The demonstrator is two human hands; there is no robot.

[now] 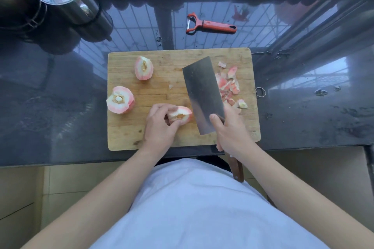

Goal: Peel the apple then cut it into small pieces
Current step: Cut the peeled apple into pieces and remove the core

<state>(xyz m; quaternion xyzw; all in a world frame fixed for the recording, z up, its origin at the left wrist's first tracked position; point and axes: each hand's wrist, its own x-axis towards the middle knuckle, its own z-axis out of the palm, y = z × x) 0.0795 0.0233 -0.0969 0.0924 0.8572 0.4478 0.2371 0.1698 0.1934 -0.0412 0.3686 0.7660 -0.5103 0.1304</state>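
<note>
Our left hand (159, 125) pinches a peeled apple quarter (180, 116), core side up, near the front of the cutting board (125, 135), while our right hand (230, 131) grips the cleaver (203, 95), its blade raised just beside that piece. Peeling looks finished, with the peeler (210, 25) set aside on the counter, so we judge ourselves mid-chopping. Cut bits (228, 87) lie to the right and two larger pieces (131, 85) wait at the left; next we need a straight downward cut, clear of our fingertips.
</note>
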